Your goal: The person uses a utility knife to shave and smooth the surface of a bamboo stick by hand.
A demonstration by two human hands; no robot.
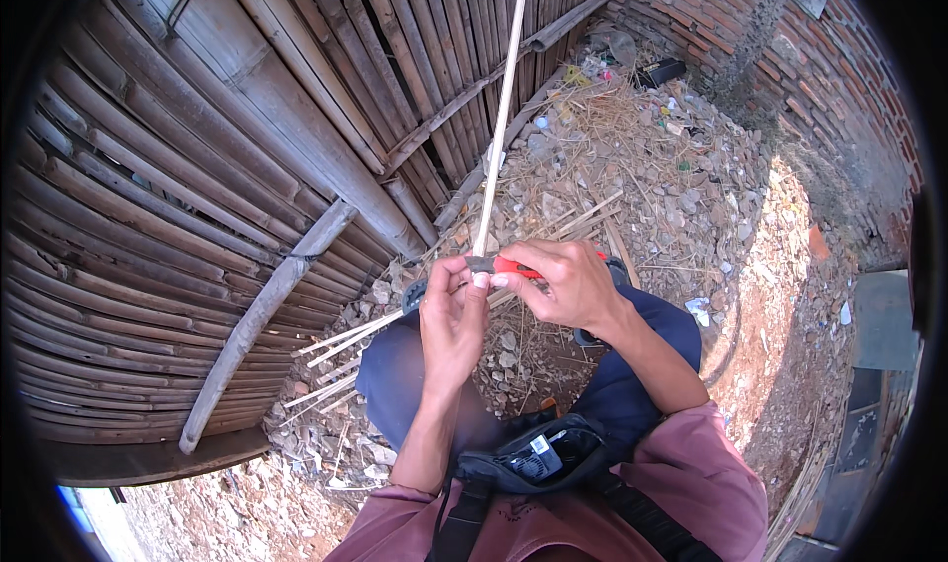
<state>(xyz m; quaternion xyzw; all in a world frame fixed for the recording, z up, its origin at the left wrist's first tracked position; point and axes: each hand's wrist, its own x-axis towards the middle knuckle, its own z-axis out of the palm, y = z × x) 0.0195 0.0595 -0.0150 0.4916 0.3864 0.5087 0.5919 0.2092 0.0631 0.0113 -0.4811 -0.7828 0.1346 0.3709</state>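
While a bamboo wall fills the left & upper left of the frame, a brick wall takes the upper right, w/ rubbly ground b/w them. Knees in dark trousers are spread at lower ctr, loose pale sticks lying just left of them. Main item, a long pale strip, runs from upper ctr down to mid-frame, upper end unsupported. R hand, mid-frame, is wrapped round the red handle of a small knife; L hand, just left of it, pinches the strip's lower end, thumb & fingertips right by the grey blade. Main risk IMO: a cut L thumb, b/c blade & digits are so close; a slip or sudden give in the fibre could do it. Also poss.: strip twisting, since its long top gets no support vs. that small pinch.
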